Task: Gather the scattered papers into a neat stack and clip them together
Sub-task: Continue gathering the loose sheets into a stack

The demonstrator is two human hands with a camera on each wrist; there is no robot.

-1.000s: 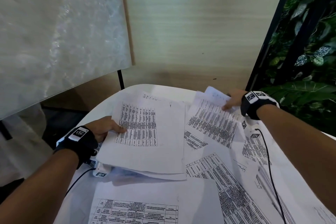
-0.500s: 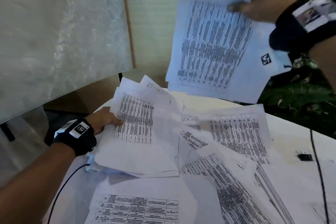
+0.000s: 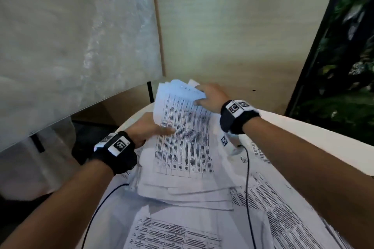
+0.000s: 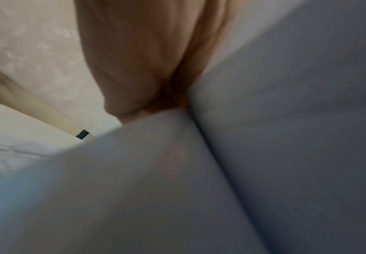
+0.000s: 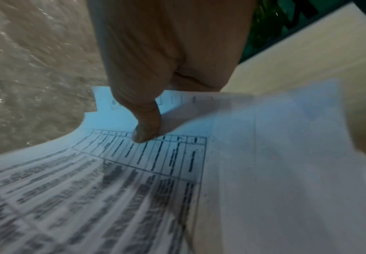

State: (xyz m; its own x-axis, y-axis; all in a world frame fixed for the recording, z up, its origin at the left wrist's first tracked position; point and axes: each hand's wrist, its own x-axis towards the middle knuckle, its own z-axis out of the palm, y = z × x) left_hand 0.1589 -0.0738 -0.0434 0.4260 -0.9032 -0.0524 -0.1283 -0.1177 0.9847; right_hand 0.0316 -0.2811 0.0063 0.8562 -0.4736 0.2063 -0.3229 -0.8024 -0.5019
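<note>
A loose pile of printed sheets [image 3: 182,159] lies on the round white table [image 3: 303,127], its edges uneven. My left hand [image 3: 149,129] grips the pile's left edge, thumb on top. My right hand [image 3: 208,97] pinches the far top edge of the uppermost printed sheet [image 5: 134,180], which lies on the pile; its thumb [image 5: 145,134] presses on the table print. In the left wrist view, blurred paper [image 4: 264,154] fills the frame under my palm [image 4: 145,60]. More printed sheets [image 3: 283,208] lie scattered at the right and near front [image 3: 174,234]. No clip is visible.
A plastic-wrapped panel [image 3: 70,36] stands at the left and a wood-grain wall [image 3: 232,36] behind the table. Green foliage behind a black frame [image 3: 348,66] is at the right. Black wrist cables [image 3: 247,178] trail over the papers.
My right hand, which held sheets high in the air half a second ago, has brought them down onto the pile held by my left hand. The view has shifted; the black clip is out of sight.
</note>
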